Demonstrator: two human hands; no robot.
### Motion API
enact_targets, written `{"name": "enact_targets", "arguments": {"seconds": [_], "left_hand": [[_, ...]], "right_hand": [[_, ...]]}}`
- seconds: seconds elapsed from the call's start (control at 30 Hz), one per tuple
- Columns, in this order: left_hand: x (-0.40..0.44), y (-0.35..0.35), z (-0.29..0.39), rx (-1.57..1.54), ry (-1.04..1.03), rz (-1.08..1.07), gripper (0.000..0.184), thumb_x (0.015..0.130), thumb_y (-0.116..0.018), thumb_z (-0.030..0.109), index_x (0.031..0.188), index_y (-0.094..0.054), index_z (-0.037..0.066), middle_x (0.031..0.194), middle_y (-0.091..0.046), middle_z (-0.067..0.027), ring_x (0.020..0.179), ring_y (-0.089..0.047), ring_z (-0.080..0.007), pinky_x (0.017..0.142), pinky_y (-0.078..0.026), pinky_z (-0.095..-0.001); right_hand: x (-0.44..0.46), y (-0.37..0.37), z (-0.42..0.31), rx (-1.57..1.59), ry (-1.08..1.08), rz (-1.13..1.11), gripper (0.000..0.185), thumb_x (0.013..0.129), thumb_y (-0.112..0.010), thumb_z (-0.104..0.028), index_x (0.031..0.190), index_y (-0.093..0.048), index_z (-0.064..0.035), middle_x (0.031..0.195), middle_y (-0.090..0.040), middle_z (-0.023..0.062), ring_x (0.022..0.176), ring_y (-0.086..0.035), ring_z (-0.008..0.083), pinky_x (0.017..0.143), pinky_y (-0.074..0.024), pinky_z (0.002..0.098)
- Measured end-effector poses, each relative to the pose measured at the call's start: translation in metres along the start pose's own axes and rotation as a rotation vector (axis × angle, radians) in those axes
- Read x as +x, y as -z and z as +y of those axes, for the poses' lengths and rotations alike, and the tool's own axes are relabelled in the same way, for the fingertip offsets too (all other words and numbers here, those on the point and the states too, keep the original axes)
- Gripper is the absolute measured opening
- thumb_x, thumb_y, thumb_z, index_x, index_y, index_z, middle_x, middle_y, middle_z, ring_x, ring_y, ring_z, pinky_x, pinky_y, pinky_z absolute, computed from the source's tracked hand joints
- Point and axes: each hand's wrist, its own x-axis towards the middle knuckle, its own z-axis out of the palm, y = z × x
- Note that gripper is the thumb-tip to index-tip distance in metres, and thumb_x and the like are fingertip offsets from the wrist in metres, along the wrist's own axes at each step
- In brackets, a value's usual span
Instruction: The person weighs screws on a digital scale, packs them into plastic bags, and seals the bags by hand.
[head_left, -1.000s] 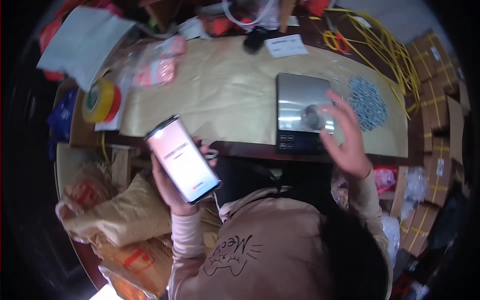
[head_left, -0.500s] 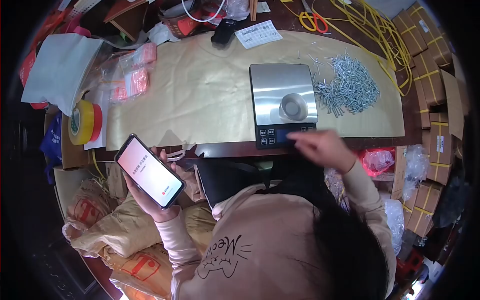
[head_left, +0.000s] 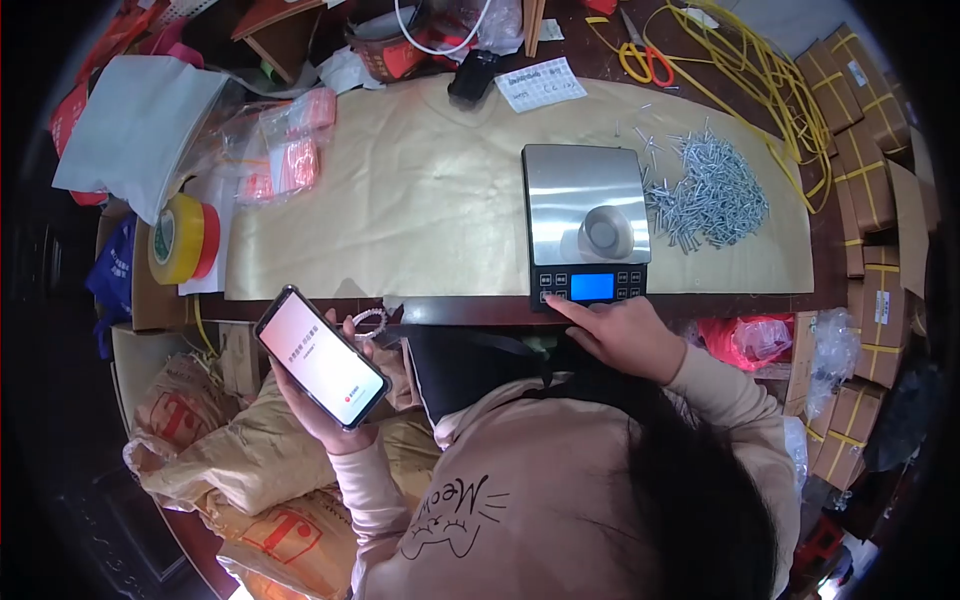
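Pale pinkish-beige top (head_left: 570,480), long sleeves (head_left: 722,385), same color. Blk "Meow" print (head_left: 455,520) w/ line-drawn cat face & whiskers, left side. Blk garment (head_left: 465,375) over lap, pale edge at left.

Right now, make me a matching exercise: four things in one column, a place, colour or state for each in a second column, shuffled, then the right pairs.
Things
1. Phone
2. Small round cup
3. Display
4. Metal fasteners

Places, colours or states
A. Lit blue
B. In a loose pile beside the scale
C. In the left hand
D. On top of the scale

Right pairs: 1-C, 2-D, 3-A, 4-B
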Motion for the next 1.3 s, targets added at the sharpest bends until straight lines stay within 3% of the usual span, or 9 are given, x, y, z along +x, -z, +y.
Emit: {"name": "enact_targets", "arguments": {"seconds": [0.2, 0.37, 0.47, 0.63, 0.73, 0.93, 1.03, 1.17, 1.3], "left_hand": [[0.009, 0.002, 0.001, -0.034, 0.060, -0.044, 0.062, 0.095, -0.034, 0.051, 0.143, -0.034, 0.012, 0.140, -0.042, -0.0200, 0.122, -0.049, -0.0387, 0.090, -0.045, -0.0607], [0.015, 0.000, -0.006, -0.028, 0.103, -0.061, 0.063, 0.095, -0.033, 0.053, 0.143, -0.034, 0.012, 0.140, -0.042, -0.0178, 0.127, -0.043, -0.0401, 0.095, -0.040, -0.0629], [0.019, 0.000, -0.008, -0.034, 0.117, -0.079, 0.064, 0.095, -0.032, 0.054, 0.144, -0.033, 0.013, 0.141, -0.041, -0.0171, 0.129, -0.039, -0.0405, 0.098, -0.036, -0.0637], [0.020, 0.000, -0.007, -0.007, 0.110, -0.037, 0.065, 0.095, -0.031, 0.055, 0.145, -0.030, 0.014, 0.143, -0.039, -0.0164, 0.130, -0.039, -0.0408, 0.099, -0.036, -0.0629], [0.020, 0.004, -0.005, 0.002, 0.108, -0.046, 0.065, 0.095, -0.030, 0.055, 0.146, -0.029, 0.014, 0.145, -0.037, -0.0160, 0.131, -0.037, -0.0409, 0.098, -0.037, -0.0629], [0.018, 0.000, -0.009, -0.082, 0.132, -0.008, 0.067, 0.095, -0.028, 0.056, 0.143, -0.032, 0.009, 0.140, -0.041, -0.0197, 0.127, -0.040, -0.0444, 0.098, -0.034, -0.0662], [0.019, 0.002, -0.012, -0.078, 0.150, -0.014, 0.068, 0.095, -0.028, 0.056, 0.143, -0.032, 0.008, 0.139, -0.043, -0.0193, 0.127, -0.040, -0.0443, 0.098, -0.034, -0.0663], [0.017, 0.002, -0.018, -0.064, 0.188, -0.094, 0.066, 0.095, -0.032, 0.053, 0.146, -0.027, 0.011, 0.146, -0.034, -0.0187, 0.131, -0.036, -0.0412, 0.100, -0.036, -0.0613], [0.017, -0.001, -0.024, -0.069, 0.212, -0.097, 0.066, 0.095, -0.032, 0.053, 0.145, -0.029, 0.009, 0.144, -0.036, -0.0185, 0.129, -0.039, -0.0406, 0.098, -0.038, -0.0603]], "right_hand": [[-0.006, 0.064, 0.052, 0.521, -0.406, 0.251, 0.023, 0.085, -0.064, -0.019, 0.104, -0.067, -0.0081, 0.070, -0.063, 0.0111, 0.065, -0.064, 0.0250, 0.057, -0.0481, 0.0328], [-0.041, 0.029, 0.164, -0.278, -0.789, 0.140, 0.048, 0.084, -0.064, -0.036, 0.125, -0.055, -0.0121, 0.098, -0.061, 0.0178, 0.080, -0.064, 0.0348, 0.072, -0.0519, 0.0416], [-0.022, 0.003, 0.163, -0.273, -0.959, 0.174, 0.057, 0.083, -0.064, -0.043, 0.131, -0.049, -0.0166, 0.113, -0.053, 0.0223, 0.088, -0.062, 0.0417, 0.076, -0.0510, 0.0476], [0.001, -0.027, 0.156, -0.424, -0.776, 0.310, 0.047, 0.078, -0.069, -0.030, 0.122, -0.058, -0.0178, 0.108, -0.054, 0.0181, 0.102, -0.051, 0.0383, 0.077, -0.0491, 0.0449], [-0.012, -0.028, 0.176, -0.218, -0.563, 0.454, 0.040, 0.076, -0.067, -0.016, 0.115, -0.062, -0.0167, 0.101, -0.057, 0.0147, 0.096, -0.054, 0.0369, 0.077, -0.0481, 0.0428], [-0.030, 0.002, 0.215, 0.416, -0.658, 0.373, 0.028, 0.074, -0.064, -0.003, 0.101, -0.068, -0.0079, 0.098, -0.063, 0.0087, 0.077, -0.063, 0.0232, 0.068, -0.0524, 0.0325], [-0.036, 0.031, 0.220, 0.888, -0.856, 0.420, 0.029, 0.078, -0.063, -0.003, 0.107, -0.064, -0.0013, 0.104, -0.063, 0.0101, 0.080, -0.065, 0.0214, 0.070, -0.0559, 0.0319], [-0.042, 0.036, 0.228, 1.692, -0.691, 0.874, 0.038, 0.089, -0.058, -0.008, 0.124, -0.048, 0.0048, 0.110, -0.060, 0.0125, 0.093, -0.064, 0.0221, 0.076, -0.0572, 0.0292], [-0.030, 0.041, 0.219, 1.873, -0.678, 0.948, 0.036, 0.092, -0.058, -0.016, 0.123, -0.050, 0.0004, 0.101, -0.058, 0.0090, 0.084, -0.060, 0.0151, 0.062, -0.0533, 0.0240]]}}
